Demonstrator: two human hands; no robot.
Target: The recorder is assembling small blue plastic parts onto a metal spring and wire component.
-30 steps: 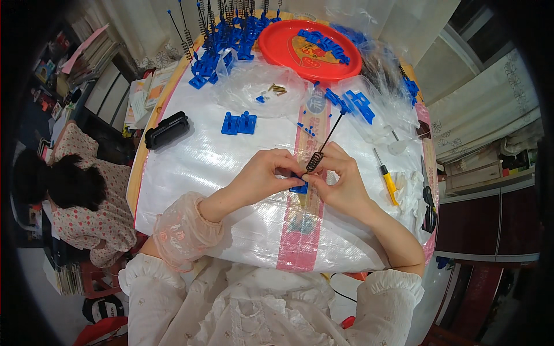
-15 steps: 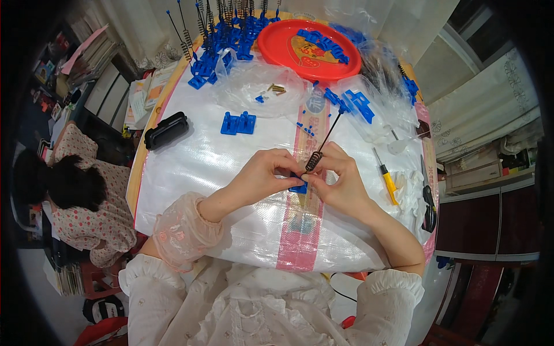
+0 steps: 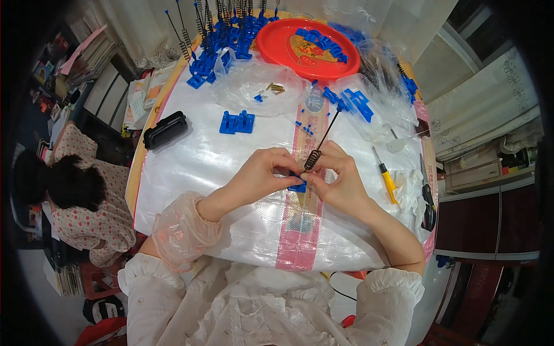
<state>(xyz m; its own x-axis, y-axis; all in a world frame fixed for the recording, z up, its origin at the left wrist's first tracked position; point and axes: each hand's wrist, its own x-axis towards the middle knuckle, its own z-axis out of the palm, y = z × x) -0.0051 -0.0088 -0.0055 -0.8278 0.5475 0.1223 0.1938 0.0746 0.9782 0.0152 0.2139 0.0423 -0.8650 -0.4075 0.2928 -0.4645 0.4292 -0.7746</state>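
Observation:
My left hand (image 3: 269, 170) and my right hand (image 3: 337, 177) meet over the middle of the table. Left fingertips pinch a small blue plastic base (image 3: 297, 187), mostly covered by the fingers. The right thumb and fingers are closed around the lower end of a black spring (image 3: 312, 160) with a long thin rod, right where it meets the base. That rod leans up and to the right, with a blue tip near its far end. Two joined-looking blue plastic bases (image 3: 236, 122) stand beyond my left hand, and tiny blue caps (image 3: 306, 128) lie scattered beyond my right.
A red tray (image 3: 271, 49) with blue parts sits at the back, beside a cluster of spring-and-base pieces (image 3: 231, 37). Screws (image 3: 276, 88) lie on a plastic bag. A black case (image 3: 165, 130) is at left; a yellow-handled screwdriver (image 3: 387, 183) and scissors (image 3: 428, 207) are at right. Another person (image 3: 86, 202) sits at far left.
Both hands hold nearly the same pose. The whole view has shifted very slightly; nothing else has visibly moved.

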